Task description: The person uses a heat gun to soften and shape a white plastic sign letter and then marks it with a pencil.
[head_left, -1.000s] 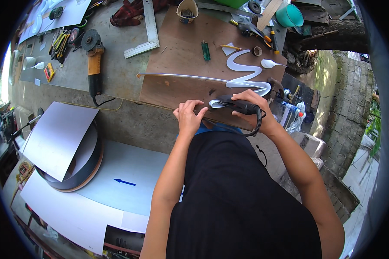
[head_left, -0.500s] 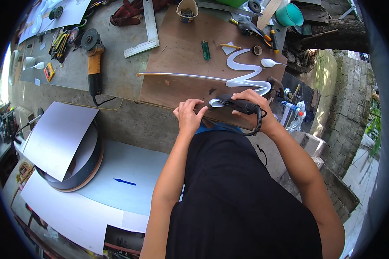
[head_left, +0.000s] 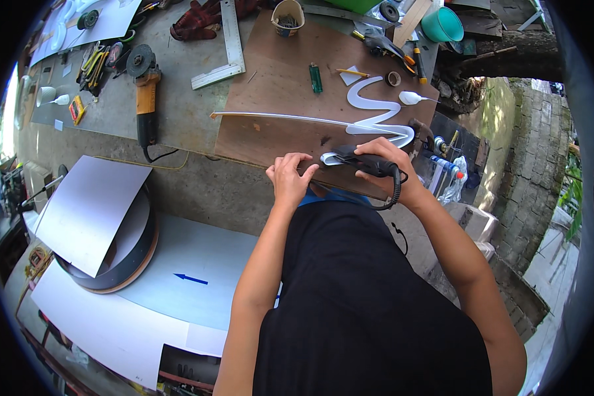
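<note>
At the near edge of the brown board, both our hands work on one white strip. Our right hand is wrapped tight round a black rotary tool, fingers closed on its body, coiled cord looping down by the wrist. The tool's long axis runs roughly left-right, tip pointing left toward the curled strip end. Our left hand sits just left of that end, fingers bent & pressing down on the board edge; whether it pinches the strip itself we can't tell. So the strip end lies between the two hands, touching or nearly touching the tool tip, w/ the right hand nearer.

From there the white strip snakes away from us in an S-curve, then a long straight thin length runs off left across the board.

Containers: a paper cup at the far board edge holds small dark bits, prob. screws, too small to tell. A teal bucket stands far right, contents not visible.

Elsewhere on the worktop: an angle grinder w/ yellow body lies well left of the hands, a metal square beyond it, a green lighter & a pencil mid-board. White sheets lie low left, one w/ a blue arrow.
</note>
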Demonstrator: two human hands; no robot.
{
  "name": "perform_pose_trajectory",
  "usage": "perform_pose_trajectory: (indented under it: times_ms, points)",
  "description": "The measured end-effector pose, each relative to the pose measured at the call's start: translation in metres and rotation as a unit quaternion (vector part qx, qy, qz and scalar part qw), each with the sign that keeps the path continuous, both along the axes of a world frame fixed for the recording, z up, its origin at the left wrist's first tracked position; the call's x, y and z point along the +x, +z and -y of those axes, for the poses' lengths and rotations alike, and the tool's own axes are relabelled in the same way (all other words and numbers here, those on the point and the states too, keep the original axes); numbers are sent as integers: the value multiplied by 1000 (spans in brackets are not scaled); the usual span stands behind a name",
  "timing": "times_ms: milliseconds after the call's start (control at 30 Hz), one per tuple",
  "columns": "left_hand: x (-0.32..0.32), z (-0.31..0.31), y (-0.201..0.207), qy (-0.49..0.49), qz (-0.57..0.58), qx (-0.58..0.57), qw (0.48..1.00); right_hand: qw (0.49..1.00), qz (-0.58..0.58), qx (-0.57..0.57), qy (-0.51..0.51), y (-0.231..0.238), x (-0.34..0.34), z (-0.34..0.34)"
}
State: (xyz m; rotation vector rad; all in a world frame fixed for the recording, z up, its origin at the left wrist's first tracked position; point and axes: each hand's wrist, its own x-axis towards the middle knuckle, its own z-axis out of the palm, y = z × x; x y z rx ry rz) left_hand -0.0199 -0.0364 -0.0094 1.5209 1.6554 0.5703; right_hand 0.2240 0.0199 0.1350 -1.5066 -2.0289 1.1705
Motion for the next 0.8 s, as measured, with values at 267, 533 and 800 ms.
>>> perform_pose_trajectory:
  times_ms: [267, 533, 800]
  points:
    - [0, 1, -1, 1, 3, -15, 1000, 1000, -5, 4, 0, 1, -1, -2]
    - [0, 1, 0, 2, 1, -10, 1000, 1000, -4, -7, 8, 4, 2, -3]
    - [1, 1, -2, 3, -2, -1, 1000, 1000, -13, -15, 14, 3, 2, -4]
